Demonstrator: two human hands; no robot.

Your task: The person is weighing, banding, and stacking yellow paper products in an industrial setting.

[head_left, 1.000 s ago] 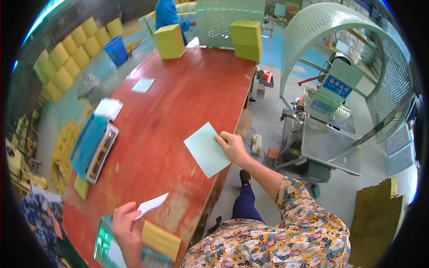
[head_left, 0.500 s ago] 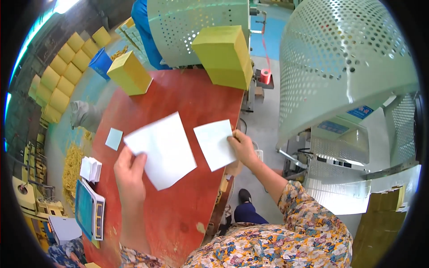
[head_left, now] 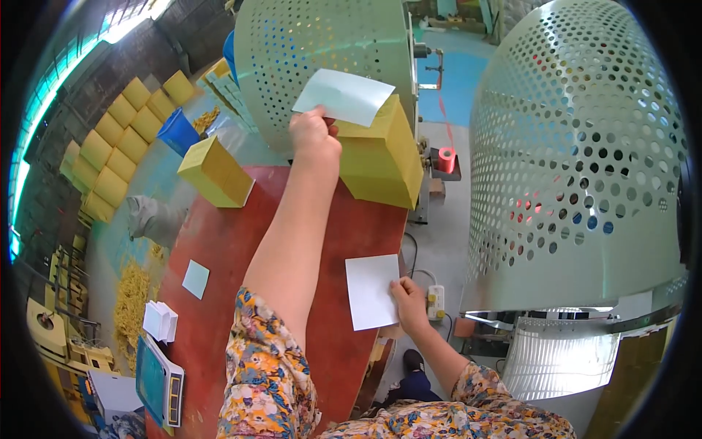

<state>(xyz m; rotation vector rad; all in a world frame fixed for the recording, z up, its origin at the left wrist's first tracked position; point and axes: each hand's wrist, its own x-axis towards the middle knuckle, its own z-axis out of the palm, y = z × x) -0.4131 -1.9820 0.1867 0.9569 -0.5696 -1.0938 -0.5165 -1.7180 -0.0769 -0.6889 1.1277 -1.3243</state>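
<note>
Here the left hand [head_left: 316,137] pinches one sheet [head_left: 347,96] ahead, the right [head_left: 411,301] another sheet [head_left: 371,293] leftward.

1 blue bin [head_left: 178,132], 1 red roll [head_left: 446,159], yellow shreds [head_left: 131,298]

The upper-centre sheet [head_left: 347,95] was pale bluish, the lower-centre sheet [head_left: 371,296] white, the tabletop [head_left: 336,241] red. The block [head_left: 380,161] at upper centre was yellow, the bucket [head_left: 178,132] at upper left blue. Round holes dotted the pale green guard [head_left: 578,282] at right; orange, white and purple flowers covered the lower-centre sleeve [head_left: 265,366].
</note>
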